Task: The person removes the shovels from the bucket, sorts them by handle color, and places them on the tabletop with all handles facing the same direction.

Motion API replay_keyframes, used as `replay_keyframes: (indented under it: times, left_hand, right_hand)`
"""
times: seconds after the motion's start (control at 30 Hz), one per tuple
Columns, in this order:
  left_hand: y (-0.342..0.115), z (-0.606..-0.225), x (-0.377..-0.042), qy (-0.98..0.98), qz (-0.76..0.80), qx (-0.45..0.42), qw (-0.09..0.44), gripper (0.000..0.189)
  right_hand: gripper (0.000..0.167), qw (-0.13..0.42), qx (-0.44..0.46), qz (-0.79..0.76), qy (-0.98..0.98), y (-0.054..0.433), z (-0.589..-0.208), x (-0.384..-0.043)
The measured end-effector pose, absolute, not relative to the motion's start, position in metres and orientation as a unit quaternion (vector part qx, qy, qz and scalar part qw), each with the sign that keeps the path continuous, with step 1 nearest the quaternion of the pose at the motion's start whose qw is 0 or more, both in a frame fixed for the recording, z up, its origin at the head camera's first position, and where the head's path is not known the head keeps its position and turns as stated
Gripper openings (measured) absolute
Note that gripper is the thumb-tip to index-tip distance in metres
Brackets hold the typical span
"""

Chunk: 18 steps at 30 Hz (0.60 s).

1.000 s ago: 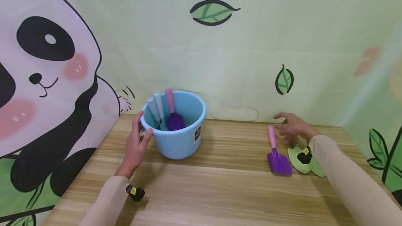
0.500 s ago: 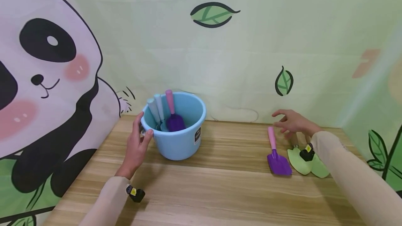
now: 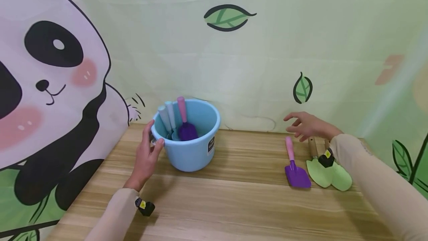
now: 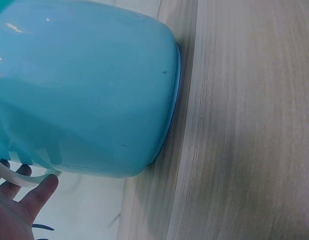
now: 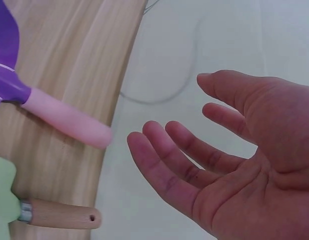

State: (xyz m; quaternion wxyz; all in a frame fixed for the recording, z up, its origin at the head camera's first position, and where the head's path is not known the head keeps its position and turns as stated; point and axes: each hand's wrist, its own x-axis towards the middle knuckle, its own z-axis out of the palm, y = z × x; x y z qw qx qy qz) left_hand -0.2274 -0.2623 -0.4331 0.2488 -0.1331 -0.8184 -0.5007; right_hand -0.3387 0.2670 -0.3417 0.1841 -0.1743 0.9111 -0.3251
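Note:
A light blue bucket (image 3: 190,155) stands upright on the table, with several small garden tools leaning inside. My left hand (image 3: 145,156) holds its left side, thumb and fingers at the rim; in the left wrist view, the fingers lie around its white handle (image 4: 27,180). Over the table's back right, my right hand (image 3: 309,125) hovers with loosely bent, spread fingers and nothing in it. Just below lies a purple shovel (image 3: 297,174) with a pink handle, apart from the fingers. Beside it lie two light green tools (image 3: 319,176) with wooden handles, partly covered by the wrist camera.
Within the bucket are two light blue handles (image 3: 165,117) and a second purple shovel (image 3: 188,131) with a pink grip. Behind the wooden table (image 3: 234,207) rises a printed cloth backdrop (image 3: 250,55), with a panda at the left.
My right hand has risen and shifted slightly left, uncovering more of the wooden handles. My left hand and the bucket have stayed in place; the head view has tilted a little.

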Motion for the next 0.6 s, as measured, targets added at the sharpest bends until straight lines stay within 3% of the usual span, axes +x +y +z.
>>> replay_keyframes:
  times: [0.33,0.6]
  left_hand:
    - [-0.26,-0.43,-0.225,-0.818,-0.504,-0.133,0.245,0.066]
    - [-0.249,-0.406,-0.207,-0.82,-0.505,-0.132,0.236,0.064]
  right_hand:
    - [0.052,0.174,-0.206,-0.309,0.912,0.255,-0.32,-0.339]
    - [0.052,0.166,-0.221,-0.3,0.913,0.246,-0.304,-0.335]
